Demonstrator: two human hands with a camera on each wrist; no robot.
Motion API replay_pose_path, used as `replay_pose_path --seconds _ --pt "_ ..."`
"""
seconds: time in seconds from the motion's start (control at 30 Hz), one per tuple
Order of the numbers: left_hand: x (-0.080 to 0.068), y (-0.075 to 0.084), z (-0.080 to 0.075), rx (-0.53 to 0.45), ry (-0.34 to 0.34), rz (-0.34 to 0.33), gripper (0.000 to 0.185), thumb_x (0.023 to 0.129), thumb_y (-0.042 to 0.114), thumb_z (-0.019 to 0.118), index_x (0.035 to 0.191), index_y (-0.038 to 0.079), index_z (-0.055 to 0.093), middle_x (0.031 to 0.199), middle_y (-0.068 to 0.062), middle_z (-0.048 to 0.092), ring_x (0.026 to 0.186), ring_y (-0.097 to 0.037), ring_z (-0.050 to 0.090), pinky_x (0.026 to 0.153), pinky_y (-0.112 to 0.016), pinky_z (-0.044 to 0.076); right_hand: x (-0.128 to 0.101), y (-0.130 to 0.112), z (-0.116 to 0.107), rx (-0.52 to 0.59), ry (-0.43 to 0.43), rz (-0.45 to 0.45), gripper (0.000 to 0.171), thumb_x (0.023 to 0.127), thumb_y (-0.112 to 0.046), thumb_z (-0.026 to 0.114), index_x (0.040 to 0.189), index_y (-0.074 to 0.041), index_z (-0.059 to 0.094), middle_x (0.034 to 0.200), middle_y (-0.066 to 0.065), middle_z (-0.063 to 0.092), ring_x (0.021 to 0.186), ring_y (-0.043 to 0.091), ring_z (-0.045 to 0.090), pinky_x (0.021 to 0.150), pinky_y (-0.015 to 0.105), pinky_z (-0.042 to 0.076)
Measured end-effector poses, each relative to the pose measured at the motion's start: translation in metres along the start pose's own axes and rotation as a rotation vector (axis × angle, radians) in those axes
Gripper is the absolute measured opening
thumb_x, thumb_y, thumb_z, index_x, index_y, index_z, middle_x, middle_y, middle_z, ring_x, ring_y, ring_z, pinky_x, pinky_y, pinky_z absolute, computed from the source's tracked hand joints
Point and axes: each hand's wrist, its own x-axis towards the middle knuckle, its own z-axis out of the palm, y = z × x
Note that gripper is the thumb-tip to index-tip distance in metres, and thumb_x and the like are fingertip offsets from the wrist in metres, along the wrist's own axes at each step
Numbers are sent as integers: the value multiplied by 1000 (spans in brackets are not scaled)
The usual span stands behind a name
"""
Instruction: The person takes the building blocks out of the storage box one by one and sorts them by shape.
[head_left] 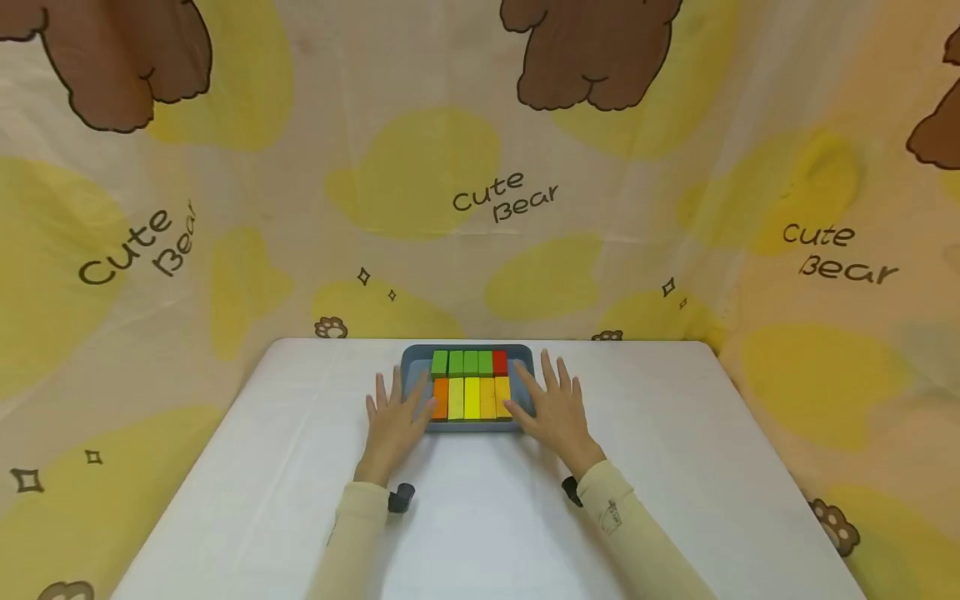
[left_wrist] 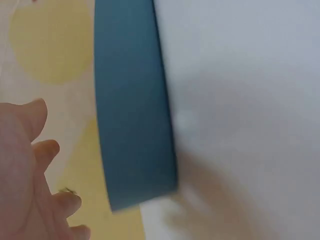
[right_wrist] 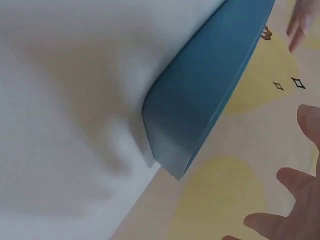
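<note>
A blue-grey tray (head_left: 468,427) stands near the far edge of the table, with two rows of coloured blocks in it. The back row has several green blocks (head_left: 463,363) and one red block (head_left: 500,363); the front row runs from an orange block (head_left: 440,398) at left to yellow blocks (head_left: 472,398). My left hand (head_left: 393,423) is spread over the tray's left end, thumb beside the orange block. Over the right end spreads my right hand (head_left: 558,417), thumb close to the rightmost yellow block. Neither hand grips anything. Both wrist views show the tray's outer wall (left_wrist: 134,110) beside extended fingers.
The white table (head_left: 480,517) reaches toward me and to both sides of the tray. Behind it hangs a cloth (head_left: 420,275) printed with bears and yellow patches, which also covers both sides. A dark wrist camera (head_left: 402,498) sits at the left cuff.
</note>
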Motion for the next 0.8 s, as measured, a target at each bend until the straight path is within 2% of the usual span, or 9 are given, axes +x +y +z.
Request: replay_pose_path --seconds 0.13,0.27,0.43,0.53,0.6,0.63,0.7,0.73,0.8 --pt "-8 -28 -6 -133 -32 -61 63 102 45 44 157 22 25 164 -23 3 148 -50 3 113 -68 11 2 -4 -2 11 23 -26 71 92 -60 53 153 -29 36 160 21 25 144 48 26 109 64 30" --pt "-13 -42 -3 -247 -76 -81 61 104 35 40 158 16 19 164 -20 4 149 -42 14 116 -60 19 0 -7 -2 1 35 -48 69 92 -55 56 152 -26 39 157 22 31 142 47 31 109 59 35" --pt "-15 -43 1 -327 -96 -70 61 104 24 41 156 4 17 164 -18 13 149 -36 18 119 -51 18 -6 -6 1 14 -1 -48 68 93 -50 58 153 -26 36 158 22 29 140 48 33 105 59 39" --pt "-14 -43 2 -363 -69 -85 60 103 23 42 155 1 21 162 -17 20 149 -35 22 119 -49 20 -9 -7 1 28 -11 -46 67 94 -49 58 153 -27 35 159 21 28 140 48 33 101 61 42" --pt "-11 -43 3 -357 -33 -100 59 103 24 44 153 0 26 159 -19 29 144 -35 33 117 -50 26 -11 -7 1 37 -3 -49 67 94 -47 59 153 -27 35 158 22 29 139 49 34 100 61 43" --pt "-10 -43 3 -352 -15 -106 58 102 23 44 152 -1 28 156 -20 34 137 -35 44 113 -50 34 -11 -8 1 39 2 -52 66 94 -46 59 153 -27 36 158 22 29 139 49 35 99 62 43" --pt "-7 -44 3 -339 17 -125 56 101 22 45 150 -2 34 145 -24 49 110 -33 61 98 -47 47 -11 -9 1 45 16 -57 66 93 -43 62 152 -27 37 157 23 32 138 49 36 99 62 43" --pt "-6 -44 3 -332 31 -134 54 101 21 46 149 -2 36 134 -27 57 92 -29 63 87 -43 51 -11 -9 1 46 15 -58 66 93 -43 62 152 -26 37 156 23 32 138 49 36 100 62 42" --pt "-5 -45 2 -323 57 -149 52 99 18 48 146 -2 41 116 -29 64 67 -21 51 67 -36 48 -11 -10 2 43 9 -61 66 93 -42 63 152 -26 39 156 23 33 137 49 37 101 62 41"
